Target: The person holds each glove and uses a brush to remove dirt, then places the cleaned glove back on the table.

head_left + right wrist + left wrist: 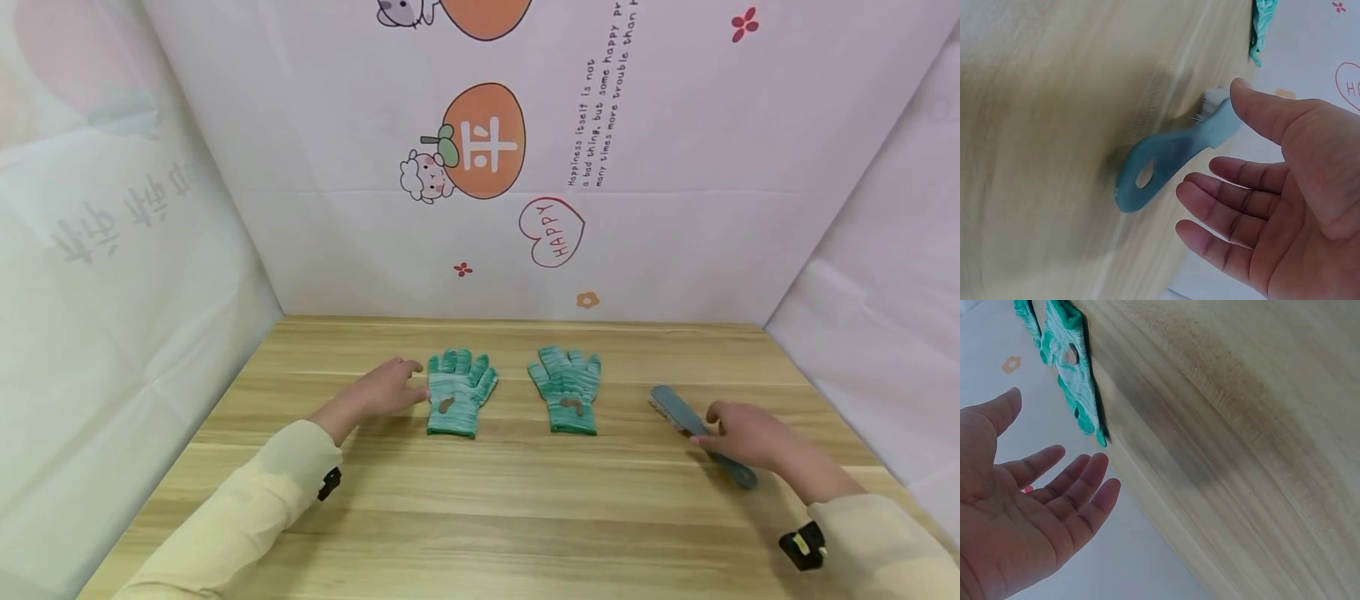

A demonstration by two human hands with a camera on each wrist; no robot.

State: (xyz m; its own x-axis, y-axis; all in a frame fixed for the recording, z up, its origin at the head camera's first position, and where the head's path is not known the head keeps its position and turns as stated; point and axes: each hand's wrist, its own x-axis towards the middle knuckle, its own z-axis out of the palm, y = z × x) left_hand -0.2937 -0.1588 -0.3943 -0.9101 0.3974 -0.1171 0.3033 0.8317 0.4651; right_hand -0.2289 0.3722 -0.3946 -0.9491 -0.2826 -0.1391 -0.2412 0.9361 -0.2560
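Note:
Two green knitted gloves lie flat on the wooden table, each with a brown stain near its cuff. My left hand (pixel 386 388) hovers beside the left glove (pixel 459 392), its fingertips close to that glove's edge. In the left wrist view the left hand (pixel 1041 494) has loosely bent, spread fingers with nothing between them. The right glove (pixel 567 392) lies a little apart. A blue-grey scrub brush (pixel 678 410) with pale bristles rests on the table at the right. Over its handle (pixel 1160 153) is my right hand (pixel 750 435), fingers relaxed and parted, thumb overlapping the brush in the right wrist view.
The wooden table (pixel 480 517) meets a white printed backdrop (pixel 337 208) along its far edge. White sheets hang at the left (pixel 135 333) and right (pixel 885 275) sides. Small black devices sit on both wrists.

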